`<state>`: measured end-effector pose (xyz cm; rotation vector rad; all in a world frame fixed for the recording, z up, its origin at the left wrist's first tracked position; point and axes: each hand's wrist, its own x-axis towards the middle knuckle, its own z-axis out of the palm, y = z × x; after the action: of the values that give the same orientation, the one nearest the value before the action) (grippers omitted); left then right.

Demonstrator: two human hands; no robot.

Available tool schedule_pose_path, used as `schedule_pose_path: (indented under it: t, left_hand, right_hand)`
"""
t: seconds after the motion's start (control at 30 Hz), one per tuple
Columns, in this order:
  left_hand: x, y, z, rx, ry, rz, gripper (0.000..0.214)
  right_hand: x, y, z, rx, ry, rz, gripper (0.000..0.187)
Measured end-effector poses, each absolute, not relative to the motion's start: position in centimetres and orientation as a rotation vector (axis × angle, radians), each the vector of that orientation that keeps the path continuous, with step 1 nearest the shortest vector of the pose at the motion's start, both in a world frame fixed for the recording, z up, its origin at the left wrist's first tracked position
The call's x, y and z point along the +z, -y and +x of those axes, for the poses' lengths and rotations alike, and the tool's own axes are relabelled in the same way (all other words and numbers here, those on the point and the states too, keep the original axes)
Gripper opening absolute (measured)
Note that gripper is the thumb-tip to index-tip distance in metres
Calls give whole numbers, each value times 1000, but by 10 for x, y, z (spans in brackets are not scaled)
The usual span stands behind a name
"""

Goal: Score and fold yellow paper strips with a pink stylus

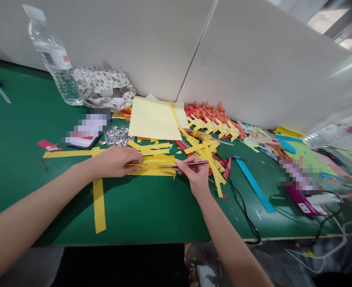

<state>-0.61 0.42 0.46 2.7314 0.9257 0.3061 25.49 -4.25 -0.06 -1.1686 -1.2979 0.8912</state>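
Head view: a pencil laid over yellow paper strips

The left hand (116, 161) lies flat, fingers stretched out, pressing down on a bunch of yellow paper strips (156, 166) in the middle of the green table (148, 211). It grips nothing. The right hand (195, 173) has its fingers pinched tight on a thin pink pencil (190, 163), which lies across the strips and points toward the left fingertips.

I think the strips could slide apart if the left hand eases off, because they are loose and stacked. The pencil tip could also poke the left fingers, since they are so near.

A messy heap of cut strips (207, 151) lies just beside the right hand, and a black cable (241, 203) runs near its wrist. Either one could catch. A long yellow strip (99, 207) lies by the left wrist. A water bottle (53, 59) stands well apart at the back, and a pale yellow sheet (154, 118) lies behind the strips.
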Motion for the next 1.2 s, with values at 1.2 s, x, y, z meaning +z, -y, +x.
schedule_pose_path:
  t: [1.2]
  left_hand:
    - [5, -3, -5, 324, -916, 2729, 20]
  right_hand:
    - [2, 41, 262, 694, 1091, -1271, 21]
